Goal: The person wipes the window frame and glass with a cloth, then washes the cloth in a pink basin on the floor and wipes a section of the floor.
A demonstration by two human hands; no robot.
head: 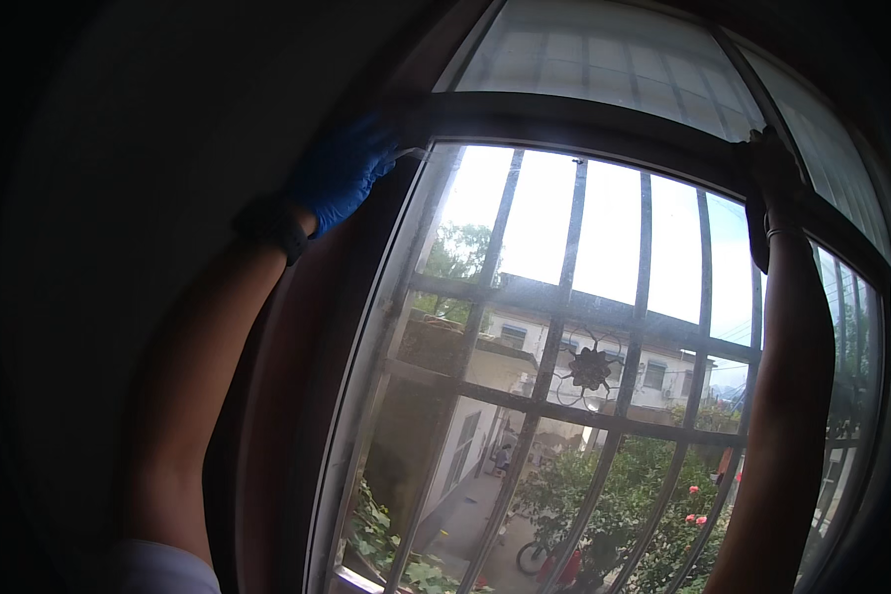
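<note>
My left hand [347, 172], in a blue disposable glove with a dark band at the wrist, is raised at the upper left corner of the window frame [564, 115]. A thin pale strip or edge shows by its fingertips; whether they grip anything is too dark to tell. My right hand [776, 167] is raised at the upper right, against the dark frame where the bars meet. A dark, flat item [756, 230] hangs just below it; its kind and the hand's hold on it are unclear. Between my arms is the glass pane [534, 193].
Metal security bars [642, 245] with a flower-shaped ornament [589, 369] stand beyond the glass. Outside are a white building, a leafy bush [638, 490] with pink flowers, and a bicycle wheel [532, 557]. A dark wall lies at the left, and upper panes [609, 59] above the frame.
</note>
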